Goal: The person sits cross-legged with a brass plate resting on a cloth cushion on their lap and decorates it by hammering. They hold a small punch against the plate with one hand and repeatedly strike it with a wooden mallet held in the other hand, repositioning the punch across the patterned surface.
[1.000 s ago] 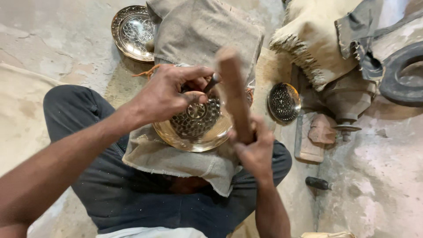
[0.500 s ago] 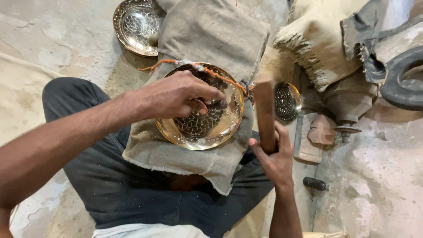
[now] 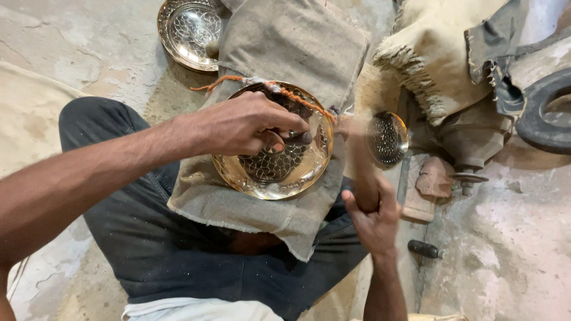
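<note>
A round brass plate [image 3: 297, 172] with an engraved pattern lies on a burlap cloth [image 3: 250, 208] over my lap. My left hand [image 3: 244, 122] rests on the plate, pinching a small metal punch [image 3: 291, 138] whose tip meets the pattern. To the right of the plate my right hand [image 3: 375, 217] grips a wooden mallet [image 3: 360, 157]. The mallet is blurred and stands nearly upright beside the plate's rim. An orange cord [image 3: 297, 98] runs across the plate's upper edge.
A second engraved plate [image 3: 190, 30] lies on the floor at top left. A small perforated brass dish [image 3: 388, 139] sits right of the mallet. Frayed sacks [image 3: 434, 53], a dark tyre [image 3: 550, 116], a block [image 3: 434, 178] and a black-handled tool [image 3: 425, 249] lie right.
The mallet has swung from over the plate's centre out to its right side. My left hand has stayed on the plate with the punch.
</note>
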